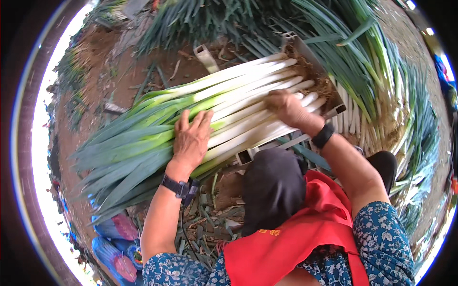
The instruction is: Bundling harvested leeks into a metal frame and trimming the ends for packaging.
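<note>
A thick layer of long green onions (248,102) lies across a metal rack, white stalks and roots to the right, green leaves fanning out to the left. My left hand (192,132) rests on the stalks where white turns to green, fingers laid out over them. Near the root end, my right hand (287,108) has its fingers curled down onto the white stalks; it is slightly blurred and its fingertips are hidden. The roots sit close to the rack's metal end plate (312,62).
Square tube ends of the rack (245,156) stick out in front of me. More green onions are heaped at the far side and right (381,71). Leaf scraps (205,229) litter the soil. Blue and pink bags (117,248) lie at lower left.
</note>
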`<act>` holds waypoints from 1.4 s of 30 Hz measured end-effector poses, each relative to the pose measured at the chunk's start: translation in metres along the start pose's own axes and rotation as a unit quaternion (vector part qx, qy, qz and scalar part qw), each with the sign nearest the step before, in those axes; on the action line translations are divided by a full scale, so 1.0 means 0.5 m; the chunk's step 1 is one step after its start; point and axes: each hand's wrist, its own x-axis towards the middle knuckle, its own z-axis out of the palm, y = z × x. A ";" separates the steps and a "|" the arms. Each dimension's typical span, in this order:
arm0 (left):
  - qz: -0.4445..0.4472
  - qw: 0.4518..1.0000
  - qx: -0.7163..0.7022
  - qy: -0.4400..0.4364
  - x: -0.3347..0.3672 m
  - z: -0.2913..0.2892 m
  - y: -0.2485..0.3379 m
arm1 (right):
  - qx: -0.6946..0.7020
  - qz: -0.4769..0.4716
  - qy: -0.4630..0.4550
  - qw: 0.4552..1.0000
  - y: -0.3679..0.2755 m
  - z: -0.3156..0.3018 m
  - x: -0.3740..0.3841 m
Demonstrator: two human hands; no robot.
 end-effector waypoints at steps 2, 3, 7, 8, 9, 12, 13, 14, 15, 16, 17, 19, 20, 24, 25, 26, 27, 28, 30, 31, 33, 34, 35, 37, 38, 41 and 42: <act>-0.019 0.999 0.047 0.005 -0.010 0.004 0.007 | -0.079 -0.099 0.046 0.991 -0.077 0.019 -0.031; -0.009 0.999 0.034 0.007 -0.011 0.009 0.008 | -0.083 -0.077 0.040 0.993 -0.097 0.020 -0.035; -0.007 0.999 -0.015 -0.047 0.018 -0.002 0.007 | -0.098 -0.082 -0.016 0.992 -0.084 -0.004 -0.019; -0.009 0.998 -0.031 -0.062 0.019 -0.009 0.003 | -0.102 -0.102 -0.044 0.989 -0.082 -0.011 -0.003; -0.011 0.996 -0.048 -0.078 0.027 -0.013 -0.002 | -0.134 -0.121 -0.083 0.980 -0.073 -0.029 0.010; -0.023 0.984 -0.125 -0.125 0.041 -0.030 -0.014 | -0.095 -0.134 -0.146 0.976 -0.049 -0.058 0.038; -0.019 0.982 -0.146 -0.116 0.038 -0.029 -0.015 | -0.110 -0.089 -0.158 0.977 -0.042 -0.058 0.049; -0.008 0.980 -0.169 -0.106 0.036 -0.029 -0.013 | -0.128 -0.038 -0.167 0.977 -0.033 -0.064 0.054; 0.012 0.984 -0.142 -0.109 0.032 -0.030 -0.011 | -0.186 -0.046 -0.161 0.968 -0.023 -0.074 0.060; 0.041 0.986 -0.117 -0.109 0.041 -0.034 -0.001 | -0.257 -0.063 -0.152 0.952 0.043 -0.097 0.049; 0.062 0.988 -0.091 -0.110 0.040 -0.036 -0.001 | -0.200 -0.045 -0.161 0.965 0.054 -0.113 0.043; 0.057 0.988 -0.083 -0.116 0.033 -0.030 -0.007 | -0.144 -0.013 -0.184 0.972 0.048 -0.114 0.033; 0.061 0.988 -0.080 -0.115 0.038 -0.031 -0.003 | -0.150 0.004 -0.196 0.969 0.024 -0.108 0.023; 0.049 0.978 -0.117 -0.164 0.068 -0.043 0.016 | -0.279 -0.002 -0.196 0.940 -0.040 -0.131 0.021; 0.054 0.978 -0.121 -0.160 0.079 -0.039 0.024 | -0.355 0.006 -0.275 0.894 -0.034 -0.137 0.036; 0.056 0.978 -0.130 -0.154 0.078 -0.034 0.023 | -0.377 -0.046 -0.268 0.885 -0.040 -0.156 0.044; 0.058 0.977 -0.132 -0.158 0.082 -0.041 0.027 | -0.390 -0.024 -0.291 0.873 -0.029 -0.154 0.062; 0.052 0.976 -0.134 -0.163 0.078 -0.038 0.025 | -0.364 0.011 -0.285 0.887 -0.014 -0.137 0.083; 0.040 0.979 -0.137 -0.149 0.058 -0.025 0.020 | -0.294 0.003 -0.239 0.925 0.006 -0.119 0.093; 0.047 0.978 -0.123 -0.161 0.066 -0.032 0.037 | -0.298 0.035 -0.231 0.926 0.011 -0.109 0.091; 0.066 0.980 -0.099 -0.157 0.056 -0.014 0.035 | -0.294 0.092 -0.229 0.923 -0.003 -0.110 0.083; 0.075 0.983 -0.085 -0.148 0.048 0.002 0.031 | -0.285 0.118 -0.235 0.922 -0.031 -0.125 0.087; 0.088 0.984 -0.067 -0.140 0.048 0.013 0.027 | -0.272 0.158 -0.253 0.915 -0.060 -0.149 0.095; 0.108 0.985 -0.027 -0.129 0.050 0.058 0.008 | -0.206 0.087 -0.123 0.967 -0.051 -0.196 0.074; 0.101 0.984 -0.029 -0.142 0.043 0.064 0.002 | -0.153 0.062 -0.087 0.982 -0.092 -0.259 0.055; 0.058 0.976 -0.070 -0.196 0.055 0.051 -0.009 | -0.044 -0.007 0.022 0.999 -0.158 -0.477 -0.053; 0.021 0.965 -0.117 -0.234 0.070 0.029 0.002 | 0.017 -0.038 0.046 0.998 -0.109 -0.542 -0.097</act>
